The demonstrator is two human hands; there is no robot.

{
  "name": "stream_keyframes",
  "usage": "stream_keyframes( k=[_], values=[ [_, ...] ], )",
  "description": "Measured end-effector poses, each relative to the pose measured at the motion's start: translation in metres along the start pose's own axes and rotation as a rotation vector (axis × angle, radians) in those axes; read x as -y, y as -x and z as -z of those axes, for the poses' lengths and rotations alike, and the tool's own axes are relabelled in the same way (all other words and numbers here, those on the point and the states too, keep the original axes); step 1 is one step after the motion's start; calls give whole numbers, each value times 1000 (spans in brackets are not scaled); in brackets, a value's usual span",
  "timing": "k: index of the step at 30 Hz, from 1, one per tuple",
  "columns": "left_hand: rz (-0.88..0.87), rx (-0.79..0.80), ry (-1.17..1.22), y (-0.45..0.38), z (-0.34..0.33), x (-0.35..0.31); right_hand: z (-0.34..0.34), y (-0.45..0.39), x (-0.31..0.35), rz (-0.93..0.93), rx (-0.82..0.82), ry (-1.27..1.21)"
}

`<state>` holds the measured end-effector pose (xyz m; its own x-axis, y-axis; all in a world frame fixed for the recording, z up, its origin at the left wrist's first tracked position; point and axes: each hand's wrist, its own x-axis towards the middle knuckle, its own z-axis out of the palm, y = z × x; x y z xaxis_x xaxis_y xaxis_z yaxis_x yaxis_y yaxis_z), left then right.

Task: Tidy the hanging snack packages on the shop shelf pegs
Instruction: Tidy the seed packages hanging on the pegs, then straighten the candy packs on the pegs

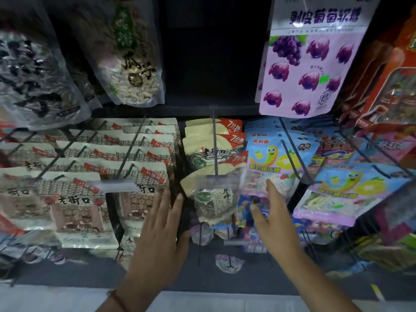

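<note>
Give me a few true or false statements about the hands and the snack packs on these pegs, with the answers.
1. Both hands are open with straight fingers. True: the left hand and right hand grip nothing.
2. The purple grape candy bag hangs on the upper row. True.
3. The right hand holds a red pack. False: it holds nothing and reaches toward the blue and yellow candy bag.
4. The centre peg is empty. False: beige packs hang on it.
</note>
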<state>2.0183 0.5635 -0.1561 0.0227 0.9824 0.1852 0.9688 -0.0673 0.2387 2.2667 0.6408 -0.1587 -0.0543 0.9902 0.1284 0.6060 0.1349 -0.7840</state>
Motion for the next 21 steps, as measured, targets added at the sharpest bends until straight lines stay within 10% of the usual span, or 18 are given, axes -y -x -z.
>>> stream_keyframes(
  k=[21],
  values=[
    [-133,267,100,37,9,-3,5,102,18,-80,84,234]
  ],
)
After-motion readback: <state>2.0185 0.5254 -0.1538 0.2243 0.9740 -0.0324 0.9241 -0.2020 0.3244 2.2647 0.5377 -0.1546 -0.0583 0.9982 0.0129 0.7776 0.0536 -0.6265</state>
